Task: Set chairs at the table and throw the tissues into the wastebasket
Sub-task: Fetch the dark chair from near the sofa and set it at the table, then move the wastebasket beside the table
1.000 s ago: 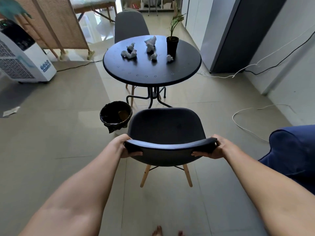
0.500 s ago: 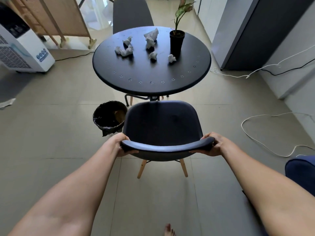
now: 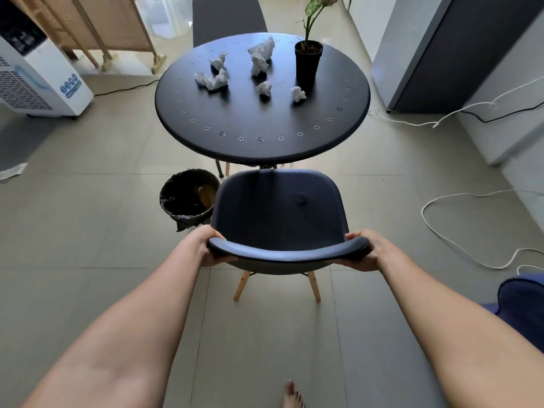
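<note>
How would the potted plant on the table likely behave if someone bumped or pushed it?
The potted plant would probably tip easily: its pot is tall and narrow, with a long stem leaning above. It may slide first on the smooth table. It looks light enough for one hand.

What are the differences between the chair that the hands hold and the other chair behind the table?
The held chair is on the near side of the round table; the far chair stands on the opposite side. The left hand and right hand grip the held chair's backrest; nothing touches the far chair. The held chair shows its whole seat and wooden legs; the far chair shows mostly its backrest. Both look dark with the same shell shape.
</note>
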A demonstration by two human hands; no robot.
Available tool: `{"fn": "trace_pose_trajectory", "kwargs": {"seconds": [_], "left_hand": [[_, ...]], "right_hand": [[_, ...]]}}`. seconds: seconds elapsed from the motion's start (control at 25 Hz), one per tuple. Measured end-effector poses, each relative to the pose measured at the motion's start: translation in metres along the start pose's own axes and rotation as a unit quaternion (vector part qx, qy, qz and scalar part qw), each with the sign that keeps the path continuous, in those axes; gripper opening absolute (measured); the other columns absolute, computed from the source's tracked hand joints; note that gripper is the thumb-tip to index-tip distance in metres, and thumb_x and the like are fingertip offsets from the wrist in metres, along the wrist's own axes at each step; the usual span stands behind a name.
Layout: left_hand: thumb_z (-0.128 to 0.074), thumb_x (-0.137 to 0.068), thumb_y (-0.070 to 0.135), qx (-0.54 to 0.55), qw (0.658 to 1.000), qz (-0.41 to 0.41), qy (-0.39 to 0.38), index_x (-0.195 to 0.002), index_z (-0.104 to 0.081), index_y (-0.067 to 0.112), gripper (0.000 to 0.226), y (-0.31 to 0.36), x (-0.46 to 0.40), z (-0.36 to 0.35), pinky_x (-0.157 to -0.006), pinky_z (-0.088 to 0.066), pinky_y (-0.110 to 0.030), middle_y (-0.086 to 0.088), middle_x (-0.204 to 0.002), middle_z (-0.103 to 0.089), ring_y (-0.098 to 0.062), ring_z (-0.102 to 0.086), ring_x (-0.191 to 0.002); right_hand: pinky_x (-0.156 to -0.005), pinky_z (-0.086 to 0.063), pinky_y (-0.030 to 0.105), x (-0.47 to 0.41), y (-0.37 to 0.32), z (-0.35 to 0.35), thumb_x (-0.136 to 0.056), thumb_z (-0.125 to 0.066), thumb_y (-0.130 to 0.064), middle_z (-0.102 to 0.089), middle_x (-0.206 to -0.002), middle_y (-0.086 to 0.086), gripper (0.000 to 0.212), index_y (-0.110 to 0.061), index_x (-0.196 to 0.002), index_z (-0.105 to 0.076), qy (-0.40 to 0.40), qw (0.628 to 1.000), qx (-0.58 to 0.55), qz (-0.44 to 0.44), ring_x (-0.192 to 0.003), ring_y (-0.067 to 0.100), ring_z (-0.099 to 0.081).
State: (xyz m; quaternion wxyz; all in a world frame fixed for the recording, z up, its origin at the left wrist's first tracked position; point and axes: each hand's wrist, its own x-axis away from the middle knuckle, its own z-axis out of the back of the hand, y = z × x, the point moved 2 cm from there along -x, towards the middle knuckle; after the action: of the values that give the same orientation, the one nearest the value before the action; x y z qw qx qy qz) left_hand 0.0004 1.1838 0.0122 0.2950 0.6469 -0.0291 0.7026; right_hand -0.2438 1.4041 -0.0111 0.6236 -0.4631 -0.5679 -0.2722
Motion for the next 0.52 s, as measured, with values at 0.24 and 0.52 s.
{"fn": "trace_pose_trajectory", "kwargs": {"seconds": [0.24, 0.52], "left_hand": [[-0.025, -0.094, 0.040, -0.035, 0.999, -0.015, -0.009, -0.119, -0.053, 0.001, 0.054, -0.026, 0.011, 0.019, -0.110, -0.029, -0.057, -0.020, -0.115, -0.056, -0.040, -0.043, -0.129], [-0.029, -0.102, 0.026, -0.268, 0.957, -0.113, 0.017, -0.146, -0.025, -0.006, 0.055, -0.111, 0.042, 0.070, -0.117, -0.020, -0.032, -0.018, -0.157, -0.025, -0.029, -0.024, -0.145]], "right_hand": [[-0.093, -0.040, 0.046, 0.009, 0.027, 0.004, -0.093, -0.029, -0.038, -0.055, -0.112, 0.015, 0.044, -0.011, -0.117, -0.053, 0.093, 0.981, 0.127, 0.112, -0.108, 0.035, -0.048], [-0.106, -0.036, 0.033, 0.030, 0.116, -0.006, -0.097, -0.032, -0.020, -0.050, -0.140, 0.014, 0.043, -0.001, -0.133, -0.048, 0.144, 0.757, 0.604, 0.202, -0.129, 0.026, -0.047]]}}
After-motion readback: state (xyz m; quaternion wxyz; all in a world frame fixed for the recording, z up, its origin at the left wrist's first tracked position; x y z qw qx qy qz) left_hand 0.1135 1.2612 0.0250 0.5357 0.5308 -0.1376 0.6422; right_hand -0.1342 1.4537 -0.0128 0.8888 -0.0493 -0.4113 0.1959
